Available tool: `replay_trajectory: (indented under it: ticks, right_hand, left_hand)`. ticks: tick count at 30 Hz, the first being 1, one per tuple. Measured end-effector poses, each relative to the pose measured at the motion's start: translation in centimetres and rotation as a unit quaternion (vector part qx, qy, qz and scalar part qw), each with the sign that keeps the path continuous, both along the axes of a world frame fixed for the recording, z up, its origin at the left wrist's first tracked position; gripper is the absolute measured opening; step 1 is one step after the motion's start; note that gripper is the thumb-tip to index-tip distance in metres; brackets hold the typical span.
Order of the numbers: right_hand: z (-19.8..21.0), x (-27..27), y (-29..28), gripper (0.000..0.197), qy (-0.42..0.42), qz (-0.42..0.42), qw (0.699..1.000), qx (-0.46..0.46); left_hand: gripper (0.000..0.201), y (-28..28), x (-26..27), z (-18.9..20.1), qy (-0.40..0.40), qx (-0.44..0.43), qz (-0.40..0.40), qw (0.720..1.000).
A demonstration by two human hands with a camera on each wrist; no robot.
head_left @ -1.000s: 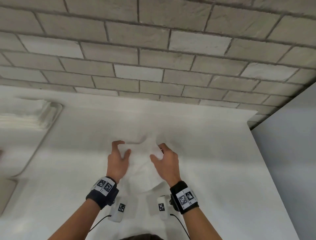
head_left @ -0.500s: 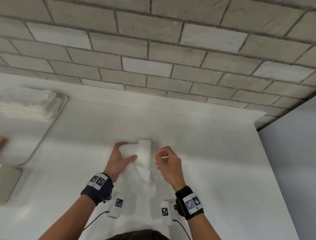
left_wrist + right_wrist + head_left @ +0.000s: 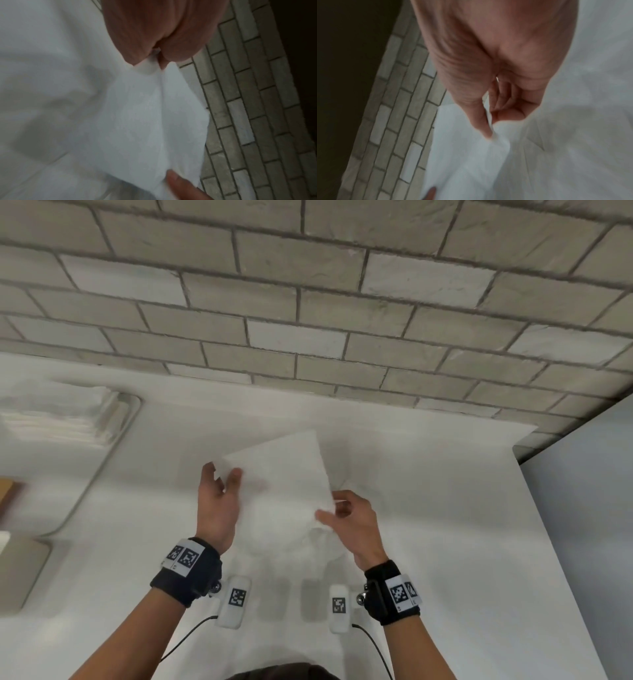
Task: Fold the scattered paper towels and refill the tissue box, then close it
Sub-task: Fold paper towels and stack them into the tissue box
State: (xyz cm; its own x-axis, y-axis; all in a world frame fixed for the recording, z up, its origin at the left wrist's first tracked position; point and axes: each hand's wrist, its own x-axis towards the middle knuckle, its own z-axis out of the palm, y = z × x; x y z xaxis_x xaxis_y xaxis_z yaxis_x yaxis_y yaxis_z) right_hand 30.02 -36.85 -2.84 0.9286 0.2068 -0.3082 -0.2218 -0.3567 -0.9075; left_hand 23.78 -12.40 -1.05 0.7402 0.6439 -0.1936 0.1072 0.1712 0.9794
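Observation:
A white paper towel (image 3: 287, 474) is held up above the white table (image 3: 445, 542), spread between both hands. My left hand (image 3: 222, 477) pinches its left corner between thumb and fingers; the left wrist view shows that pinch on the paper towel (image 3: 145, 115). My right hand (image 3: 334, 510) pinches the paper towel (image 3: 471, 155) at its right edge with thumb and forefinger, the other fingers curled. A stack of folded towels (image 3: 54, 419) lies in an open tray-like box (image 3: 126, 412) at the far left. More crumpled white paper (image 3: 291, 539) lies under the hands.
A brick wall (image 3: 308, 302) runs along the table's far edge. A flat beige piece (image 3: 20, 570) lies at the left edge, and a brown object (image 3: 7, 491) shows above it. The table ends at the right, with grey floor (image 3: 582, 508) beyond.
The towel was bunched low on the table between my hands; now it is lifted and opened out flat, with my left hand higher and both hands farther apart.

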Motion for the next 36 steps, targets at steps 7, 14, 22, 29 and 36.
replay_trajectory:
  ticks: [7, 14, 22, 29, 36]
  right_hand:
    - [-1.0, -1.4, 1.2, 0.016, -0.176, -0.017, 0.981, -0.083]
    - [-1.7, -4.9, 1.6, 0.019, -0.327, 0.278, 0.878, -0.212]
    - [-1.4, 0.8, -1.3, 0.017, -0.259, 0.133, 0.931, -0.222]
    - [-4.1, 7.2, -6.7, 0.023, -0.073, 0.156, 0.891, -0.419]
    - [6.5, 3.5, -5.6, 0.02, -0.219, 0.207, 0.943, -0.14]
  left_hand:
    - [0.021, -1.6, -0.3, -4.1, 0.09, -0.072, -0.007, 0.993]
    - [0.022, -2.3, -0.3, -4.9, 0.125, -0.103, -0.003, 0.987]
    - [0.057, -1.2, 0.1, -4.5, 0.195, 0.112, -0.095, 0.97]
    - [0.043, -1.8, 0.9, -2.7, 0.111, 0.326, -0.136, 0.929]
    - [0.08, -5.9, 1.5, 2.3, -0.023, 0.226, -0.325, 0.918]
